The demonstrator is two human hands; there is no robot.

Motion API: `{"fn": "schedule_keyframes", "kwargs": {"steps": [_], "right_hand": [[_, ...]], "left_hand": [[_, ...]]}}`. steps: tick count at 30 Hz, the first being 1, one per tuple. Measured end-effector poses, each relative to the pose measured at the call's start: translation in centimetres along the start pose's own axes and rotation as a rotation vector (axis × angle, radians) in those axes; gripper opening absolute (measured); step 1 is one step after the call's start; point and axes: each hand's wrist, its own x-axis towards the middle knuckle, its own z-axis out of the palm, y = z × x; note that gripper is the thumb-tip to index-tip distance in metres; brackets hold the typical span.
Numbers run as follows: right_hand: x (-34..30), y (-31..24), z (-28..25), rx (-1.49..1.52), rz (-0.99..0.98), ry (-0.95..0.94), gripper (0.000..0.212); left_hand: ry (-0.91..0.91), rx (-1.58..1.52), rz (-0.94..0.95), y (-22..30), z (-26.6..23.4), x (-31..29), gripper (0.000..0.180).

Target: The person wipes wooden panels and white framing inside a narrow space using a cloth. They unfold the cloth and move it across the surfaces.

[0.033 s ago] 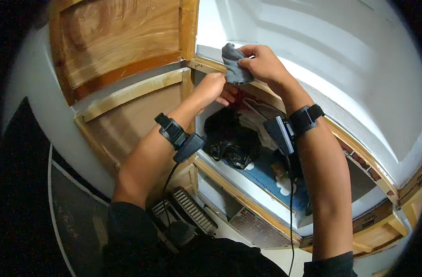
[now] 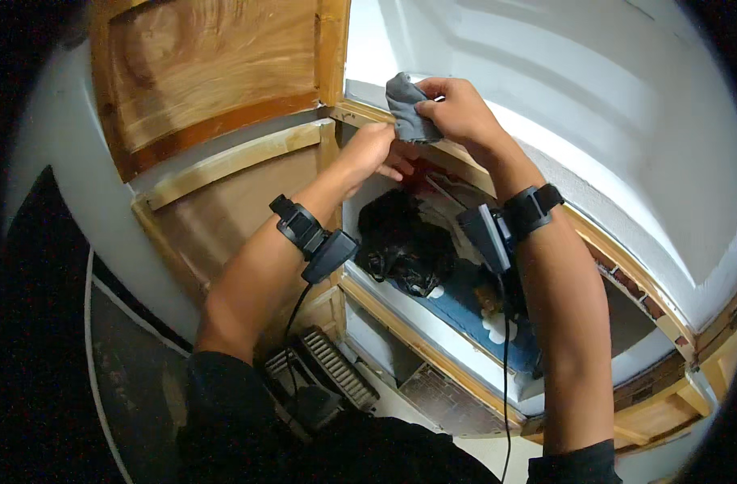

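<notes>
A small grey cloth [image 2: 411, 111], folded and soft, is held up above the wooden front rail of an open cabinet. My right hand [image 2: 459, 109] pinches its right side between thumb and fingers. At the cloth's lower left edge, my left hand [image 2: 374, 153] grips with thumb and forefinger, while its other fingers hang loosely below. That grip is partly hidden behind the hand. Under my hands, inside the cabinet, lie a black plastic bag [image 2: 409, 250], red cloth [image 2: 421, 176] and a blue cloth with white patches [image 2: 465, 310].
An open wooden door [image 2: 215, 81] stands at the upper left, with another wooden panel [image 2: 239, 194] below it. The wooden rail [image 2: 626, 274] runs along the right. Cables hang from the black wrist bands [image 2: 304, 230]. A slatted grey object [image 2: 336, 367] sits low on the left.
</notes>
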Motion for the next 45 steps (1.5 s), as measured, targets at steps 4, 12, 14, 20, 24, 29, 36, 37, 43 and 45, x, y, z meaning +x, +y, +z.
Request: {"fn": "schedule_keyframes", "kwargs": {"steps": [4, 12, 14, 20, 24, 29, 36, 37, 43, 45], "right_hand": [[-0.1, 0.6, 1.0, 0.09, 0.0, 0.174, 0.038], [-1.5, 0.4, -0.2, 0.528, 0.236, 0.122, 0.054], [-1.5, 0.5, -1.0, 0.543, 0.132, -0.09, 0.052], [-1.2, -0.7, -1.8, 0.764, 0.246, 0.011, 0.032], [-0.3, -0.9, -1.5, 0.92, 0.356, 0.168, 0.029], [0.8, 0.7, -0.7, 0.636, 0.248, 0.352, 0.038], [0.1, 0.6, -2.8, 0.115, 0.011, 0.65, 0.041], [-0.4, 0.5, -3.1, 0.102, -0.023, 0.647, 0.039], [-1.9, 1.1, -3.2, -0.035, -0.103, 0.666, 0.037], [-1.8, 1.3, -2.9, -0.019, -0.111, 0.676, 0.037]], "left_hand": [[-0.006, -0.287, -0.003, 2.3, 0.1, -0.6, 0.036], [0.169, 0.071, 0.175, 2.7, 1.1, 0.6, 0.022], [0.22, 0.189, 0.238, 3.1, 2.0, 0.5, 0.023], [0.062, 0.246, 0.204, 4.2, 1.8, 1.7, 0.026], [-0.022, 0.016, 0.116, 5.2, 1.9, 1.9, 0.035], [0.158, 0.291, 0.202, 5.2, -0.4, 3.6, 0.026], [0.333, 1.204, 0.843, 3.2, -3.3, 5.7, 0.021], [0.186, 1.354, 0.722, 2.7, -3.2, 5.5, 0.023], [0.03, 1.238, 0.817, -0.5, -3.8, 4.7, 0.031], [0.006, 1.256, 0.761, -0.1, -3.6, 4.4, 0.036]]}}
